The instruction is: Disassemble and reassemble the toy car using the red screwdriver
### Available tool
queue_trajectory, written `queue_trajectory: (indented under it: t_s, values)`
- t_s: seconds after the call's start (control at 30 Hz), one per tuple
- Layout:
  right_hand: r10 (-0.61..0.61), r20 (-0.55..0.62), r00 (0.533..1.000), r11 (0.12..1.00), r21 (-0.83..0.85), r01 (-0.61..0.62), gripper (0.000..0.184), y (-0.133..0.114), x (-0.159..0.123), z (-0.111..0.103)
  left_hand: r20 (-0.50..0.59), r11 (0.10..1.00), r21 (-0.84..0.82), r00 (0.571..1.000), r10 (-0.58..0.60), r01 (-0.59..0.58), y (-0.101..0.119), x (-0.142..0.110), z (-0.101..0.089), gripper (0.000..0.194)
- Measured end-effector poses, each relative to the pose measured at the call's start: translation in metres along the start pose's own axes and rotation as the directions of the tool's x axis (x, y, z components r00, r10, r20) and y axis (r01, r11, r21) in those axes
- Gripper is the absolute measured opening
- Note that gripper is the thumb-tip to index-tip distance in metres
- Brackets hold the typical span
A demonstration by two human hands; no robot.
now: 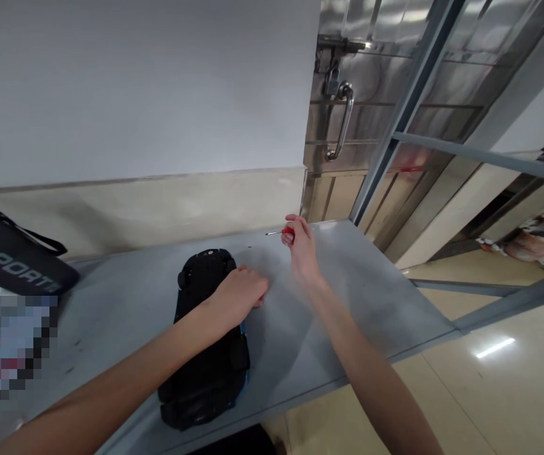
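A black toy car (pixel 208 344) with blue trim lies upside down on the grey metal table (pixel 347 297). My left hand (pixel 241 292) rests over the car's right side, fingers curled down onto the table beside it. My right hand (pixel 300 243) is raised a little farther back, closed around a small screwdriver (pixel 281 233) with a red handle, its thin shaft pointing left.
A black bag (pixel 13 262) marked "SPORT" leans at the table's left end against the wall. A steel door with a handle and padlock (pixel 340 114) stands behind the table's right corner. Tiled floor lies beyond the table's right and near edges.
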State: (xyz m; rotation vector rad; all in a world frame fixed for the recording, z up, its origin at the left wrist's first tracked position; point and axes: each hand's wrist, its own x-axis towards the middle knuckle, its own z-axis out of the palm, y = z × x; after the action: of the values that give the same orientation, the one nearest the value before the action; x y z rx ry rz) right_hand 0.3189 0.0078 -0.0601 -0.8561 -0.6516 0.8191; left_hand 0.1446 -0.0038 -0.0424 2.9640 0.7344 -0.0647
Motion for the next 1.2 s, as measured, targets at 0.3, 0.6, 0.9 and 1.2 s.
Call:
queue_trajectory:
  t_s: [0.3,0.6,0.9,1.2]
  values:
    - [0.009,0.001,1.000,0.999,-0.035,-0.009,0.026,0.001,0.001,-0.001,0.053,0.999,-0.046,0.999,0.012,-0.009,0.005,0.013,0.006,0.030]
    - [0.131,0.165,0.978,0.864,-0.502,-0.031,0.017,-0.001,0.003,-0.010,-0.210,0.932,-0.273,0.930,-0.301,0.240,-0.082,-0.062,-0.076,0.015]
    - [0.481,0.397,0.782,0.238,-0.917,0.319,0.005,0.006,-0.037,-0.007,0.081,0.843,-0.308,0.895,-0.439,0.441,-0.129,-0.129,-0.010,0.013]
    - [0.561,0.367,0.743,-0.091,-0.864,0.495,0.012,0.003,-0.054,0.008,0.043,0.825,-0.359,0.890,-0.453,0.437,-0.144,-0.134,0.003,0.020]
